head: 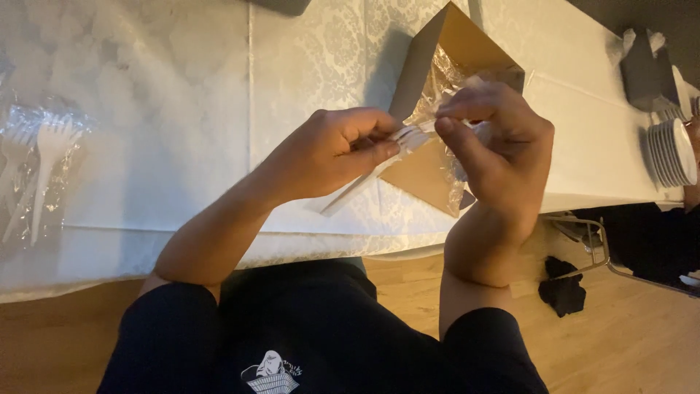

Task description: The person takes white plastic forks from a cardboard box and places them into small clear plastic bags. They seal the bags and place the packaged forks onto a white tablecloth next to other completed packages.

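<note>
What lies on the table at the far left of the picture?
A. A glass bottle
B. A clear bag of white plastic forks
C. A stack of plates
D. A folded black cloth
B: a clear bag of white plastic forks lies at the left end of the table, well apart from the left hand and right hand.
</note>
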